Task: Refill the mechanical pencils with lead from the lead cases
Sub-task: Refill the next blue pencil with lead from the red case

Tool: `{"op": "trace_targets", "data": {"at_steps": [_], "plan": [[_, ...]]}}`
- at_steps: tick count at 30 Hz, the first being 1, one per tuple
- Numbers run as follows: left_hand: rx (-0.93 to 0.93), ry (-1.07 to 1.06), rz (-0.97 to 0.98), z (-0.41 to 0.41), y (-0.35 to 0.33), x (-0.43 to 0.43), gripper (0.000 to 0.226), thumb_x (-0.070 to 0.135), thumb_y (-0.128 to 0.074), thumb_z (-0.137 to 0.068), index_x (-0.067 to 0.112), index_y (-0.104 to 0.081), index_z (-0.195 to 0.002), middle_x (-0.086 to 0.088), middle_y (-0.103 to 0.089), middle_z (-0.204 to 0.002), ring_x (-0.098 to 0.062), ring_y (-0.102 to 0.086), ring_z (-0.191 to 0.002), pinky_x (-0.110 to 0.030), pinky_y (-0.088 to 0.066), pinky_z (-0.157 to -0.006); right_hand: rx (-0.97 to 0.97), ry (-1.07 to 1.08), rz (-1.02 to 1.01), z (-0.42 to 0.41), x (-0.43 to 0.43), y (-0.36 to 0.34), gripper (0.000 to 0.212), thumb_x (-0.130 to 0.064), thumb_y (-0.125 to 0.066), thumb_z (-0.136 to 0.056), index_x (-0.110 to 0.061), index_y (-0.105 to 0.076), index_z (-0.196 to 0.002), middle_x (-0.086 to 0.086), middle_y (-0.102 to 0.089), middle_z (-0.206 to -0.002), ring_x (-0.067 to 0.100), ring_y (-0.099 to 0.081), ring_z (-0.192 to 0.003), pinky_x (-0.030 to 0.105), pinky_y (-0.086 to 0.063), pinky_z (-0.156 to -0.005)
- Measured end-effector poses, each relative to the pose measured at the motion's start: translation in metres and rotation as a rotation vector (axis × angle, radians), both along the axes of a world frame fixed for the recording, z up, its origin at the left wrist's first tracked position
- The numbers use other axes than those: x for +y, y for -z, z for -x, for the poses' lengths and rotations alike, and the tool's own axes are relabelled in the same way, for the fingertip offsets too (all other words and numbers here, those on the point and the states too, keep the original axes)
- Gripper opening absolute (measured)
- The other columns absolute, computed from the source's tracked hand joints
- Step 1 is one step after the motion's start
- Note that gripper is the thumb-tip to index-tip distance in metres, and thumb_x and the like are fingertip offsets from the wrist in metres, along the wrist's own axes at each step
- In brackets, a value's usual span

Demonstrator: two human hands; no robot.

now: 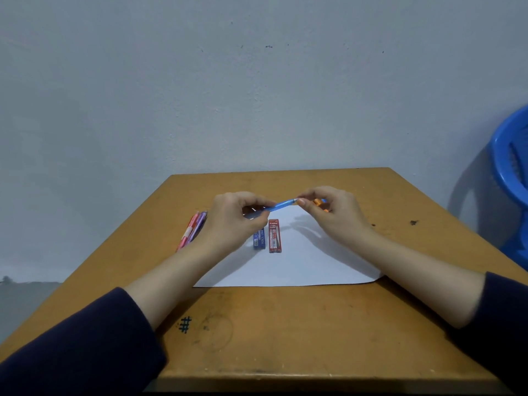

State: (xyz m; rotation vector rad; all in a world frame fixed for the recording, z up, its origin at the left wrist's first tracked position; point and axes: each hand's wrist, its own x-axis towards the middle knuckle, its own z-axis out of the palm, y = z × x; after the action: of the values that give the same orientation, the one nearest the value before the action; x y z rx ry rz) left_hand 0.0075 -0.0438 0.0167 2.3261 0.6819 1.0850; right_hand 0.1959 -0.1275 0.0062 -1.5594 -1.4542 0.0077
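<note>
- Your left hand (228, 215) grips the blue pencil (278, 206) by its barrel above the paper (300, 264), while your right hand (331, 212) pinches its end
- The cap looks small; if you pull it off over the table (285, 324), it could drop and roll away
- The blue lead case (259, 238) and red lead case (275, 236) lie side by side on the paper, both apparently shut; contents can't be seen
- Spare pencils (193, 230) lie at your left

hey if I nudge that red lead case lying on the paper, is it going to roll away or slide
The flat red rectangular lead case lies on its broad face on the white paper sheet, so it would probably slide, not roll. It looks small and slim, so likely light and easily pushed. The smooth paper may shift with it.
</note>
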Motion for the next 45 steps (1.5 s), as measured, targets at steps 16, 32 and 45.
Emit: {"op": "trace_targets", "data": {"at_steps": [16, 32, 45], "plan": [[0.001, -0.069, -0.042, 0.001, 0.005, 0.017, 0.023, 0.001, -0.069, -0.082, 0.014, -0.076, -0.098, 0.013, -0.066, -0.084, 0.004, -0.061, -0.075, -0.009, -0.047, -0.069, -0.21, -0.021, 0.289, -0.012, -0.006, -0.006, 0.007, -0.024, -0.064, -0.086, -0.027, -0.07, -0.081, -0.016, -0.059, -0.085, 0.0, -0.055, -0.077, 0.024, -0.041, -0.068], [0.089, -0.041, -0.072, 0.001, 0.005, 0.017, 0.025, -0.002, -0.066, -0.082, 0.01, -0.075, -0.101, -0.001, -0.073, -0.094, 0.001, -0.059, -0.073, -0.006, -0.046, -0.065, -0.595, -0.102, 0.432, -0.012, -0.008, -0.002, 0.009, -0.032, -0.059, -0.087, -0.026, -0.065, -0.084, -0.01, -0.057, -0.098, 0.006, -0.047, -0.103, 0.033, -0.034, -0.096], [0.138, -0.056, -0.09, 0.002, 0.004, 0.016, 0.023, 0.003, -0.068, -0.084, 0.011, -0.074, -0.104, -0.003, -0.073, -0.099, -0.005, -0.061, -0.082, -0.014, -0.049, -0.068, -0.522, -0.185, 0.462, -0.013, -0.003, 0.0, 0.017, -0.034, -0.06, -0.09, -0.029, -0.07, -0.103, -0.008, -0.058, -0.1, 0.002, -0.048, -0.09, 0.01, -0.034, -0.072]]}}
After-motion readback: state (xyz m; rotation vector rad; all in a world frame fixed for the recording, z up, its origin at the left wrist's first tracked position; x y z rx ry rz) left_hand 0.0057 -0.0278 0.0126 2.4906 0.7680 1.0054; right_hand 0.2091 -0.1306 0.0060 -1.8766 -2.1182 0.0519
